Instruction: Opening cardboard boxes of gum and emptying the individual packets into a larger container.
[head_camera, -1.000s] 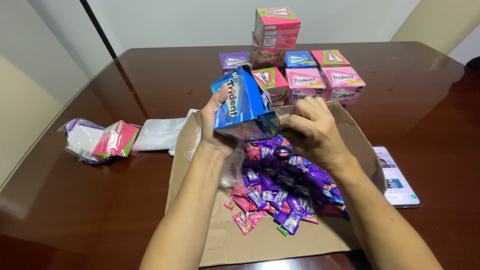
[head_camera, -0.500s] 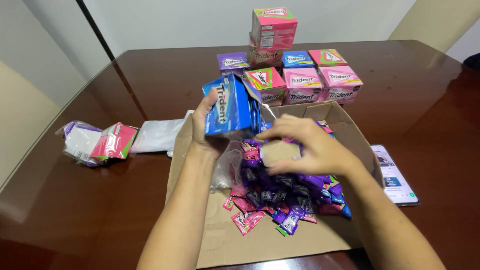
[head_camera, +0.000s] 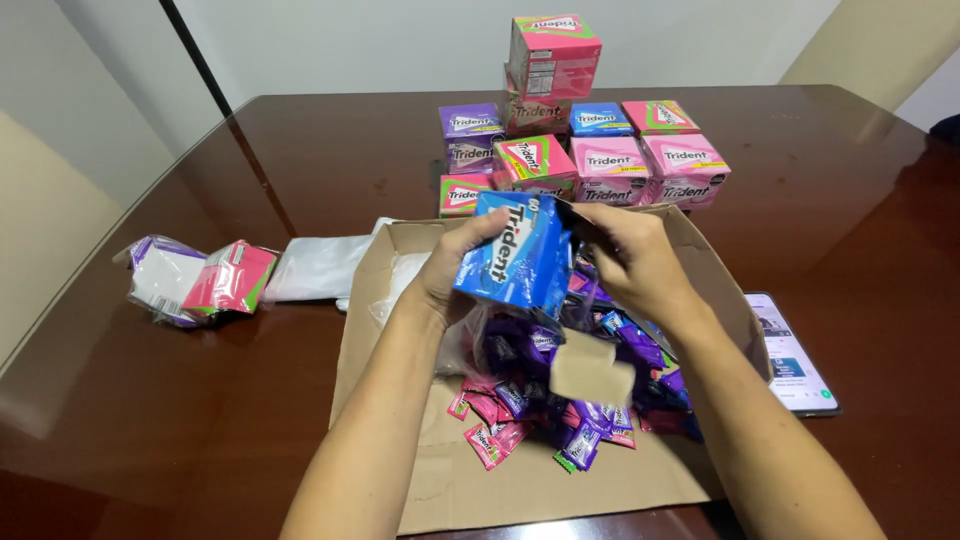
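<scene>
Gripped between both hands, a blue carton (head_camera: 515, 255) tilts above a flattened cardboard sheet (head_camera: 420, 470): the left hand (head_camera: 455, 270) clamps its side, the right hand (head_camera: 640, 262) closes on its open top. Beneath lies a heap of purple and pink sachets (head_camera: 560, 400). Stacked pink, purple and blue cartons (head_camera: 600, 150) stand behind, a phone (head_camera: 795, 355) just beside the sheet on the dark table (head_camera: 200, 430).

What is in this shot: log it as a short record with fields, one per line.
surface: dark wooden table
left hand: holds blue box, tilted
right hand: at the box's open top flap
under the hands: flat cardboard with a pile of small gum packs
behind: stacked boxes, pink, purple and blue
left side: flattened packaging
right side: phone, screen lit
</scene>
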